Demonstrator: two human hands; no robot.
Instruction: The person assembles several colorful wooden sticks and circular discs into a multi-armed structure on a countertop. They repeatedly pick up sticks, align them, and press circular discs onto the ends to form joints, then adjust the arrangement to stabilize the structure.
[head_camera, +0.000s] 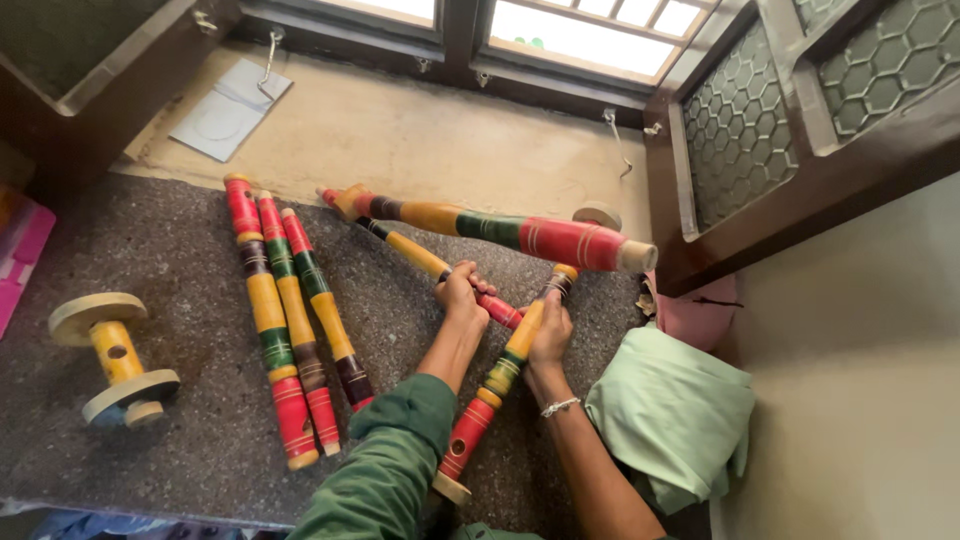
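1. Head view: left hand (460, 293) fingers clamp a thin rod (440, 268); right hand (551, 330) fingers wrap another rod (500, 375), both on the counter (180, 250).
2. Thick rod (500, 232) lies just beyond (striped).
3. Three rods (290, 320) lie left, near a spool (115, 355).

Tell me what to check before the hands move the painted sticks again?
1. Left hand grips thin stick: ok.
2. Right hand grips long stick: ok.
3. The two sticks meet between the hands: cannot tell.
4. Thick stick lies free behind the hands: ok.
5. Three spare sticks lie together on the left: ok.
6. Spool sits away from the hands: ok.
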